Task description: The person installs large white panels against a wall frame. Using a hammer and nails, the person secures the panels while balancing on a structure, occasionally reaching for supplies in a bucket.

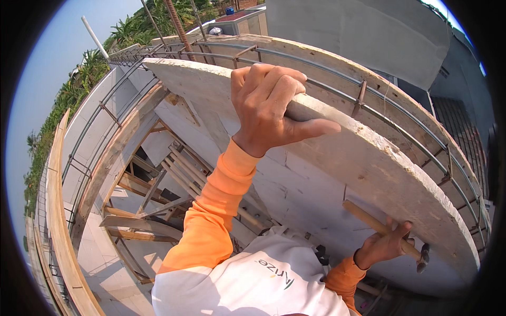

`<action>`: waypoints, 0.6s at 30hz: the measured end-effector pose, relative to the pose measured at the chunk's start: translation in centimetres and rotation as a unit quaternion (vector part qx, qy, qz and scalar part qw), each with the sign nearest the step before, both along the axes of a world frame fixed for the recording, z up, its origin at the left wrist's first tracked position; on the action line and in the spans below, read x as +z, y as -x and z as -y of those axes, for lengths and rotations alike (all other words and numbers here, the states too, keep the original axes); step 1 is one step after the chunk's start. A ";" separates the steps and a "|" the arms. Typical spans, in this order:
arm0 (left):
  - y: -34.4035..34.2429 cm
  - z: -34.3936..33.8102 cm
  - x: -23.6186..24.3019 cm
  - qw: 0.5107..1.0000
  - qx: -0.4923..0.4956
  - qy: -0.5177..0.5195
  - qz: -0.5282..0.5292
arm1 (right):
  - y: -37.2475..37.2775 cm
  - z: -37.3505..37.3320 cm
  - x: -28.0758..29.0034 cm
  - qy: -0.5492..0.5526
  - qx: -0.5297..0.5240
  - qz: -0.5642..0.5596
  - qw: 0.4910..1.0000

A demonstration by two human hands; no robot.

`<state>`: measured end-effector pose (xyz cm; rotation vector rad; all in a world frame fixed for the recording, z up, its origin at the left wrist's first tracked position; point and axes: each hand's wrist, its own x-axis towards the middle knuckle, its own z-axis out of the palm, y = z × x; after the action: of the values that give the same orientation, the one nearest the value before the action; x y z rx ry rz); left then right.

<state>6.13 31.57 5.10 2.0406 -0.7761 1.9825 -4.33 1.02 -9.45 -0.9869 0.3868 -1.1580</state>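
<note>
A long, pale formwork board (363, 152) stands on edge along the top of the wall, its upper edge rough and chipped. My left hand (269, 102) grips that edge, fingers hooked over the far side and thumb along the near face. Lower right, my right hand (383, 245) is closed round the wooden handle of a hammer (363, 216). The dark hammer head sticks out on the right, close to the board's lower part. Just above the handle's free end, a thin dark piece stands against the board, too small to name.
Behind the board runs a steel rebar cage (337, 89), with a second board (316, 50) beyond it. Upright rusty rebar (178, 26) rises at the back. Wooden planks (58, 210) line the left wall top. Far below lie timber frames (142, 231). A grey wall (358, 37) stands behind.
</note>
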 end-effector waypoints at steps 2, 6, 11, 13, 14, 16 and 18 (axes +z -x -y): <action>1.2 0.1 -0.7 1.000 -0.007 0.007 -0.007 | -0.1 0.1 0.2 -0.014 0.009 0.011 1.000; 2.7 -0.1 -1.0 0.997 0.051 -0.003 -0.064 | 0.7 0.1 0.5 -0.030 0.010 0.005 0.999; 4.0 -0.4 -2.5 0.992 0.043 0.023 -0.113 | 2.0 2.8 -2.5 -0.020 0.014 0.013 1.000; 4.6 -0.5 -3.1 0.992 0.031 0.025 -0.118 | 2.4 3.4 -3.9 0.022 -0.009 -0.019 1.000; 4.9 -0.7 -3.5 0.992 0.028 0.032 -0.118 | 2.4 3.4 -4.3 0.029 -0.013 -0.011 0.999; 5.3 -0.7 -3.5 0.988 0.033 0.028 -0.146 | 2.4 3.2 -4.7 0.027 -0.025 0.007 0.999; 6.0 -0.2 -3.2 0.981 0.057 0.015 -0.186 | 2.2 1.5 -2.5 -0.007 -0.043 0.024 0.999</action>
<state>0.12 31.78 1.93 2.3834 -0.5564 1.5738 -6.51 -0.52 -11.91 -0.9367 0.4020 -1.2532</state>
